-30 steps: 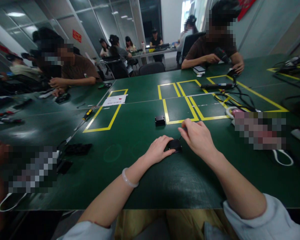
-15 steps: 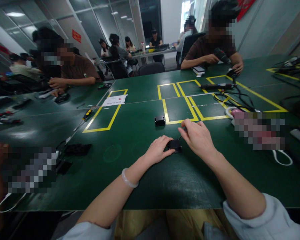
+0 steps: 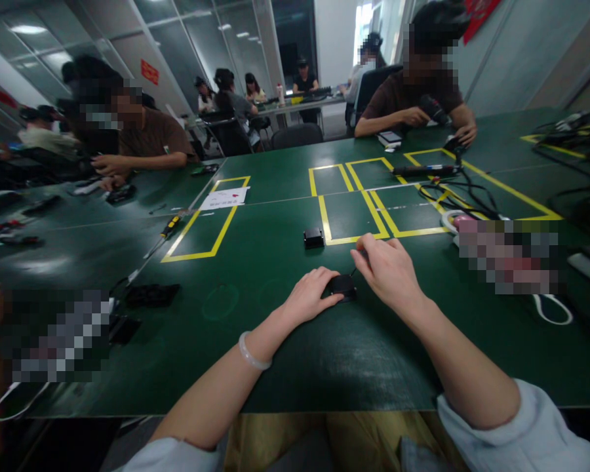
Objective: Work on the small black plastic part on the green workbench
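Note:
My left hand is closed on the left side of a small flat black box, which lies on the green table. Its thumb rests along the near edge and the fingers along the far side. My right hand hovers just right of the box with thumb and forefinger pinched. Between them is a thin dark rod, slanting down to the box's far right corner; most of it is hidden in the hand, so its kind does not show. A second small black block sits farther back, touched by neither hand.
Yellow tape outlines mark the table beyond my hands. A yellow-and-black screwdriver and a paper sheet lie at the left. Black cables lie at the right. Across the table, one co-worker holds a power drill; another handles parts.
The view shifts very slightly. Both my hands, the box and the thin rod keep practically the same places. At the far left edge, a neighbour's hand has moved a little.

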Motion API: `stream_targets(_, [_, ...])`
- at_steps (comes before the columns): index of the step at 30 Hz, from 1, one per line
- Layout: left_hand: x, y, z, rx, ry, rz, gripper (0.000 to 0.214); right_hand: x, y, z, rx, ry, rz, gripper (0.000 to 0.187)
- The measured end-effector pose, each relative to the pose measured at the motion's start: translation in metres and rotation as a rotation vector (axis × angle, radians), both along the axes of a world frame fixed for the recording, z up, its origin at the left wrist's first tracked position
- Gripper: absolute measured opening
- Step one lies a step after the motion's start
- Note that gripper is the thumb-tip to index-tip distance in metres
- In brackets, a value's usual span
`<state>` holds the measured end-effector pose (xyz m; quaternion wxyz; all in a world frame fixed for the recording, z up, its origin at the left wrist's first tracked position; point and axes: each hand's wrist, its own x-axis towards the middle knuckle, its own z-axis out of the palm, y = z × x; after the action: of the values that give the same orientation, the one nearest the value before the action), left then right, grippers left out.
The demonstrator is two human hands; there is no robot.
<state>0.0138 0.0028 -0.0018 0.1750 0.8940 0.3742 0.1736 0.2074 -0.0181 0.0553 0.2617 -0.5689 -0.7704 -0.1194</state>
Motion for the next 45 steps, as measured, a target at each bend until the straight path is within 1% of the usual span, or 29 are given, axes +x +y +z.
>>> stream_targets(3, [-0.0001,0.0002,0.0001,-0.003,-0.002,0.0,0.034,0.001,0.0008,-0.0005,-0.002,-0.001,0.007,0.022])
stream_targets(10, [-0.0004,0.0003,0.0006,0.015,0.008,-0.004,0.034,0.0006,0.0021,-0.0007,0.024,-0.013,0.005,0.016])
stream_targets(17, [-0.0002,-0.0002,0.0007,0.009,0.007,-0.002,0.034,0.0026,0.001,0.0003,-0.007,-0.002,0.028,0.025])
stream_targets(23, [-0.0008,0.0,0.0003,0.025,0.014,-0.008,0.034,0.0023,0.0013,-0.0009,0.014,-0.017,0.008,0.019])
stream_targets(29, [-0.0007,0.001,-0.0014,0.036,0.024,-0.014,0.036,0.003,0.0014,-0.0003,0.018,-0.039,0.041,0.026])
stream_targets(35, [-0.0007,0.001,-0.0006,0.029,0.017,-0.014,0.035,0.0013,0.0023,-0.0028,0.047,-0.03,-0.003,0.017])
stream_targets(38, [-0.0006,0.001,-0.0003,0.029,0.014,-0.017,0.036,0.001,0.0017,-0.0014,0.028,-0.049,-0.003,0.015])
stream_targets(42, [-0.0003,0.0009,-0.0006,0.031,0.015,-0.016,0.036,0.0014,0.0007,0.0017,0.003,-0.045,0.026,0.019])
stream_targets(45, [-0.0005,0.0009,-0.0009,0.026,0.012,-0.011,0.035,0.0017,0.001,0.0004,0.004,-0.039,0.032,0.021])
